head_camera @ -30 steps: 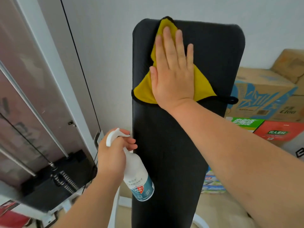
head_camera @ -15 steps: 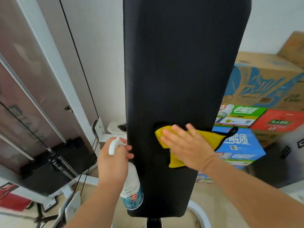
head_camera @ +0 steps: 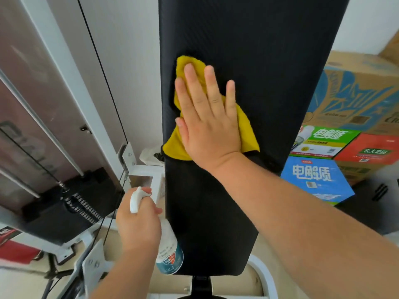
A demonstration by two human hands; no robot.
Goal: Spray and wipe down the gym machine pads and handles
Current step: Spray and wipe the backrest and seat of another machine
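Pressing cloth, right hand has apparently slid higher up pad.

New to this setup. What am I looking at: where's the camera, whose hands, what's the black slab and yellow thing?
No robot: a person wears one wide-angle camera on the head, looking down at their own bare hands. The black slab is a gym machine pad. The right hand lies flat on a yellow cloth, pressing it to the pad. The left hand grips a spray bottle beside the pad's left edge. Further left is the weight stack; boxes are stacked at right.
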